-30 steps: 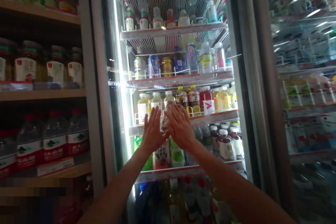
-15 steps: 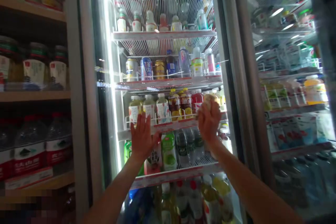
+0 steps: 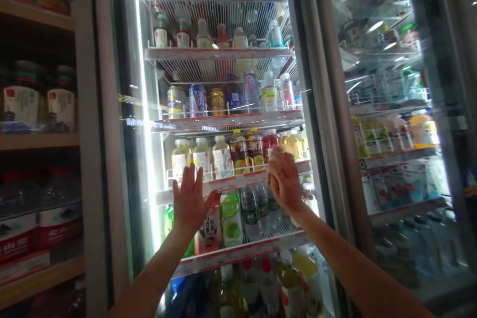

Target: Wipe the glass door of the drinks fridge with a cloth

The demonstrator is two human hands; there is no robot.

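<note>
My left hand [image 3: 191, 202] lies flat against the glass door [image 3: 149, 169] of a lit drinks fridge, fingers spread, holding nothing. My right hand [image 3: 285, 183] is pressed to the same glass further right, at the level of the third shelf [image 3: 238, 179]. Its fingers are together over a small pale thing [image 3: 276, 155] that I cannot make out. Behind the glass near my hands stand yellow, white and red bottles [image 3: 223, 156], with green-labelled and clear bottles [image 3: 231, 216] on the shelf below.
Wooden shelves [image 3: 37, 140] at the left carry jars and water bottles. A grey door frame [image 3: 91, 159] separates them from the fridge. A second glass-door fridge [image 3: 395, 124] stands at the right, full of drinks. Cans [image 3: 197, 100] line the second shelf.
My right hand slid right across the glass away from my left hand, then came back slightly left and down. My left hand moved a little left and down. The view shifted right.
</note>
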